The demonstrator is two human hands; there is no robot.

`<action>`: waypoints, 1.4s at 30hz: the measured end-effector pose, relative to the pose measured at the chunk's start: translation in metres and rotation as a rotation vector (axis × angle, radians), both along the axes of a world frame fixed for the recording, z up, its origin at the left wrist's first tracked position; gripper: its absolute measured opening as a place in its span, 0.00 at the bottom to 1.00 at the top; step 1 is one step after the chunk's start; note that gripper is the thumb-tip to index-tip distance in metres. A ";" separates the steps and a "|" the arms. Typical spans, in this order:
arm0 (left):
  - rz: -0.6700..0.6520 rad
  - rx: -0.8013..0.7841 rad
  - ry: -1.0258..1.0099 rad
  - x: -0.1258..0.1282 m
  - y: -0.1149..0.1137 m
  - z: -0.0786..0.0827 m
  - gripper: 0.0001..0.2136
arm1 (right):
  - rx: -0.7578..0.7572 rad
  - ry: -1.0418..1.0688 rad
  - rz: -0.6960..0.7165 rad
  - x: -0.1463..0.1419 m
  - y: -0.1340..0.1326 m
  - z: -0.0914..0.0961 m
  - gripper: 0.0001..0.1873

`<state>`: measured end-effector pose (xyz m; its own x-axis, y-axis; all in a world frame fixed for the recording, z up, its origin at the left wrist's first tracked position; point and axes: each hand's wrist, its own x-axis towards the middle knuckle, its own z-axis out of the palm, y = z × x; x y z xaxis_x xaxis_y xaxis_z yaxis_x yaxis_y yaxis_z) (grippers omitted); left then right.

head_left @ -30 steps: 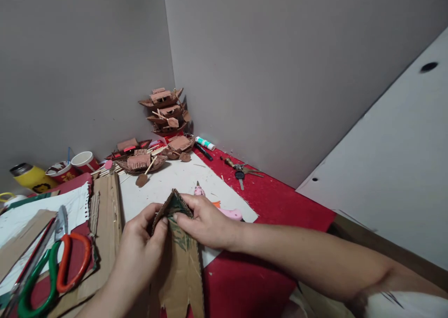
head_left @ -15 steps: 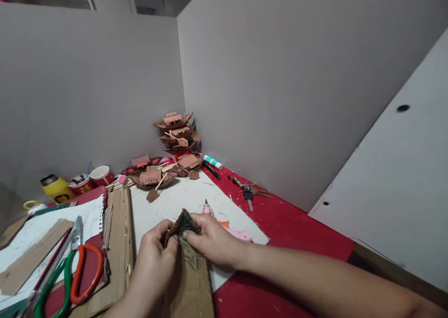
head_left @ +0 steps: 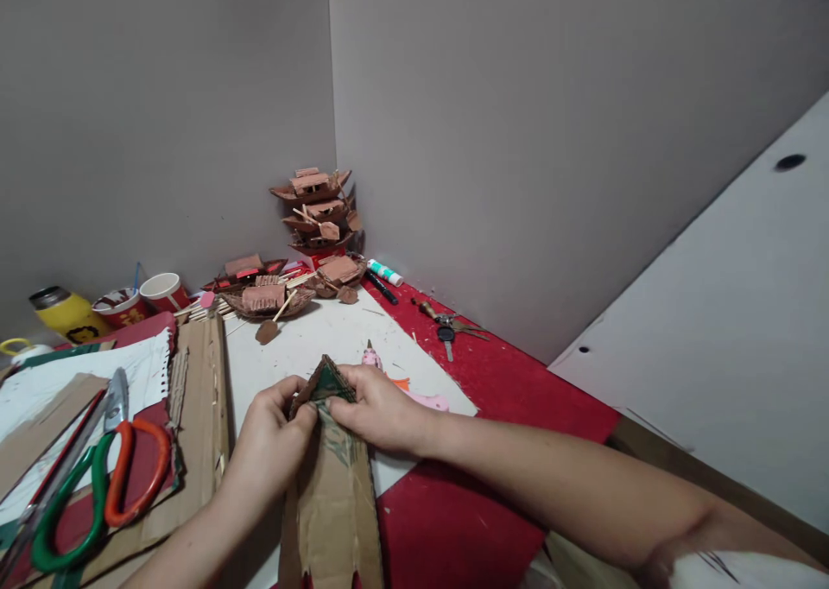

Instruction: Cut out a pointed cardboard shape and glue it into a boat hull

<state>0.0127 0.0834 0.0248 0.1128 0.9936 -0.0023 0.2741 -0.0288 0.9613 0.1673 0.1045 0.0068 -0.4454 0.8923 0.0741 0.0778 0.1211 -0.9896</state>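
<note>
A long strip of brown cardboard [head_left: 337, 503] points away from me, its far end folded up into a pointed tip with a dark green inner face. My left hand [head_left: 278, 425] pinches the left side of that tip, thumb on the inside. On the right side, my right hand [head_left: 376, 408] grips the folded edge, its thumb also inside. Slits show at the near end of the strip. Just past my right hand lies a pink glue gun [head_left: 372, 356], partly covered by the hand.
Scissors with green and orange handles [head_left: 117, 477] lie on papers and cardboard at left. Several small cardboard boats [head_left: 262, 300] stand at the back, some stacked in the corner. Cups [head_left: 165, 291], a yellow bottle [head_left: 68, 313], keys [head_left: 446, 338] and a glue stick [head_left: 385, 272] are around. Grey panels wall the table.
My view has tilted down and shifted right, so more of the strip's near end shows. Both hands keep their hold on the folded tip, with the left thumb slightly shifted.
</note>
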 end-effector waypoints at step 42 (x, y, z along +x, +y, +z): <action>0.138 0.264 0.296 0.002 -0.020 0.016 0.10 | 0.634 -0.220 -0.113 0.024 -0.003 0.025 0.07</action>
